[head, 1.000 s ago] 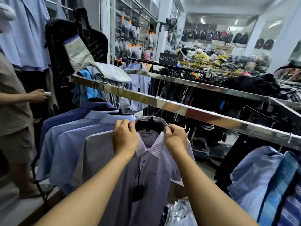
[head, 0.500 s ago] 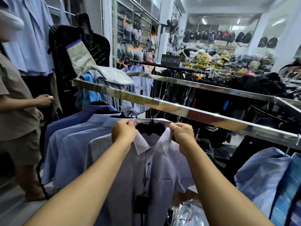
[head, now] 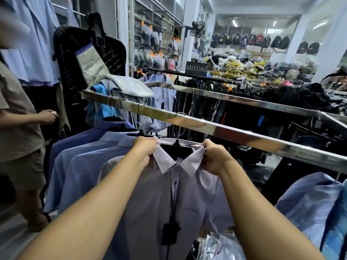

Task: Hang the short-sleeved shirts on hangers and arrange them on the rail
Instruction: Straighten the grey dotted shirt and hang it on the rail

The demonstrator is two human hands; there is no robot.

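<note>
A pale checked short-sleeved shirt (head: 189, 199) hangs on a black hanger (head: 176, 150) whose wire hook sits over the shiny metal rail (head: 234, 134). My left hand (head: 145, 149) pinches the left side of its collar, and my right hand (head: 216, 158) pinches the right side. A black tag (head: 170, 233) dangles down the shirt's front. To its left, three blue shirts (head: 84, 162) hang on the same rail.
A person in a brown shirt and shorts (head: 16, 128) stands at the left. Loose clothes are piled over the rail's left end (head: 122, 87). More blue shirts (head: 315, 207) hang at the right. A second rail with dark garments (head: 234, 102) runs behind.
The collar has been folded down and spread flat. My hands have slid outward along the collar's two sides. The view has shifted slightly.
</note>
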